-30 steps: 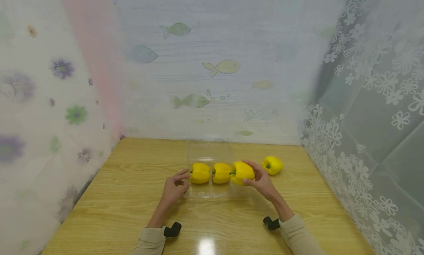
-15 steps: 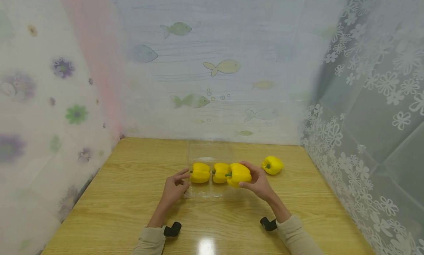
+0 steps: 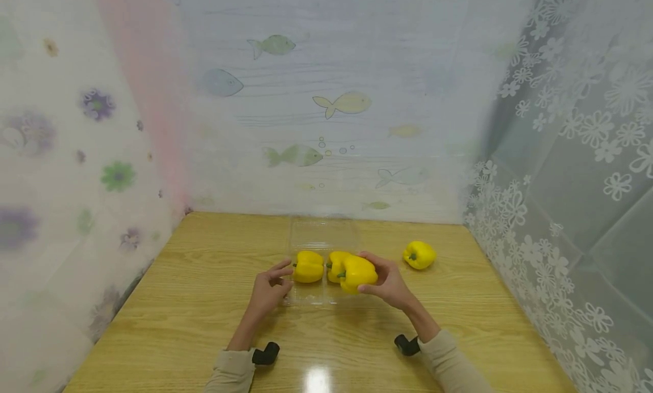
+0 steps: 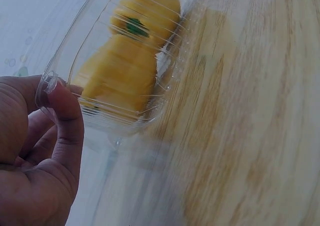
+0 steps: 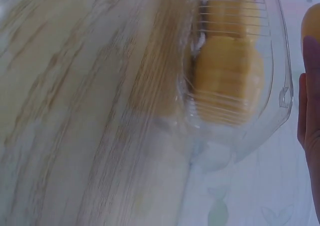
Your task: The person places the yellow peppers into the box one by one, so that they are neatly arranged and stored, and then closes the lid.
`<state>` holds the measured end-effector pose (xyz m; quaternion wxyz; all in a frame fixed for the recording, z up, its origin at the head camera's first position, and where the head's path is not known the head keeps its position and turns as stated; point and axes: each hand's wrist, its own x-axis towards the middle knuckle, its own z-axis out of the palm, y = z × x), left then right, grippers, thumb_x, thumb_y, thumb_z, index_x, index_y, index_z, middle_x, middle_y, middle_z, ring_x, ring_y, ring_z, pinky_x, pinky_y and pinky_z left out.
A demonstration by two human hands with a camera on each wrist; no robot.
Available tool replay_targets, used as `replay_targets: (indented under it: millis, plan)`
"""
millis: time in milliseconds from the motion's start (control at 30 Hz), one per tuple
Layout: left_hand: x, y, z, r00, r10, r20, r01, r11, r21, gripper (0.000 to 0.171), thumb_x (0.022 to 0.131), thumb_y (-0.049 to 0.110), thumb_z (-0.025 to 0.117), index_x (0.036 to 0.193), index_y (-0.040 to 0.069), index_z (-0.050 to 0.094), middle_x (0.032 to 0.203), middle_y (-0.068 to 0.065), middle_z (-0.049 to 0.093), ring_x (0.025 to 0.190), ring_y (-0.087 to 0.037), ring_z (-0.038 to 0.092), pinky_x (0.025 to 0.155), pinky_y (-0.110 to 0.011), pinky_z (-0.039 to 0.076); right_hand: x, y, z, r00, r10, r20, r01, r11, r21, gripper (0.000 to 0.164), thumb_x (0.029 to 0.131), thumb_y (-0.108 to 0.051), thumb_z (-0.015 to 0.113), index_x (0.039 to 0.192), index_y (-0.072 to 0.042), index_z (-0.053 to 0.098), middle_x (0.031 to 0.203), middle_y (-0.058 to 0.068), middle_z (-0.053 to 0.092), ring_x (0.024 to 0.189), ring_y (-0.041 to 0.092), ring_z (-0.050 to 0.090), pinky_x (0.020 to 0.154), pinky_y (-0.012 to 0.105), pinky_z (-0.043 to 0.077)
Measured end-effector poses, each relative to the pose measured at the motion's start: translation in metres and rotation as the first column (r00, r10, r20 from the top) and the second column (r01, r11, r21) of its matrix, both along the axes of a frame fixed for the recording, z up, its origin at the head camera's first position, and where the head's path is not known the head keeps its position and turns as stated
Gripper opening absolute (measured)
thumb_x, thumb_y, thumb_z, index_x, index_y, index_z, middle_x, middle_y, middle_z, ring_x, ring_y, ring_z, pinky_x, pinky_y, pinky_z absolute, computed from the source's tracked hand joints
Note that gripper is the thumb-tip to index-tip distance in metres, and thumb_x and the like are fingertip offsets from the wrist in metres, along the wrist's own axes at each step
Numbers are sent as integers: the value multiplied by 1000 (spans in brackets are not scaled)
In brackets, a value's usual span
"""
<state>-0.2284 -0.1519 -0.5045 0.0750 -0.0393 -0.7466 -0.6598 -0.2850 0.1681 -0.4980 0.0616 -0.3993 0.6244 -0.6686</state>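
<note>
A clear plastic clamshell container (image 3: 309, 295) lies with its lid raised toward the back. Inside it, two yellow bell peppers lie on their sides: a left pepper (image 3: 308, 266) and a right pepper (image 3: 333, 261). My left hand (image 3: 269, 288) pinches the container's left rim between thumb and finger, as the left wrist view shows. Another yellow bell pepper (image 3: 360, 274) is in my right hand (image 3: 391, 283), gripped from its right side with the green stem pointing left. This one is above the container and partly covers the right pepper in the head view.
One more yellow bell pepper (image 3: 419, 255) sits on the wooden table (image 3: 204, 257), right of the container. A patterned curtain (image 3: 326, 126) hangs behind the table, with others on both sides. A black wrist camera (image 3: 266, 354) juts from the left sleeve.
My right hand has carried its pepper leftward and slightly nearer to me, from the container's right side to over the right pepper. The left hand has stayed at the rim.
</note>
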Motion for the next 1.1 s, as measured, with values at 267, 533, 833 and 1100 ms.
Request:
replay_targets:
  millis: [267, 533, 833, 1100]
  plan:
    - [-12, -4, -16, 1000, 0, 30, 0, 1000, 0, 32, 89, -10, 67, 120, -13, 69, 148, -21, 54, 73, -12, 59, 60, -18, 47, 0, -6, 0, 999, -5, 48, 1, 997, 81, 64, 88, -1, 77, 143, 9, 47, 148, 29, 45, 121, 17, 60, 89, 37, 59]
    - [-19, -5, -32, 1000, 19, 6, -18, 1000, -11, 30, 88, -8, 69, 118, -5, 73, 146, -14, 58, 72, -11, 58, 60, -19, 47, 1, -14, -2, 998, 33, 52, -39, 994, 106, 65, 88, -2, 78, 143, 12, 47, 145, 38, 42, 120, 16, 61, 87, 39, 60]
    - [-19, -5, -31, 999, 29, -14, -30, 999, -37, 30, 87, -7, 68, 116, -6, 74, 145, -16, 59, 72, -12, 59, 59, -19, 47, 2, -23, -3, 1000, -1, 21, -2, 990, 139, 65, 88, -1, 77, 145, 7, 48, 147, 33, 44, 120, 14, 61, 85, 40, 60]
    - [-19, -4, -30, 1000, 28, -9, -28, 999, -37, 30, 87, -7, 69, 117, -5, 74, 145, -13, 59, 72, -13, 60, 60, -20, 48, -4, -31, -9, 999, 10, 32, -13, 993, 118, 64, 87, 2, 77, 145, 8, 49, 147, 30, 47, 118, 16, 62, 85, 40, 60]
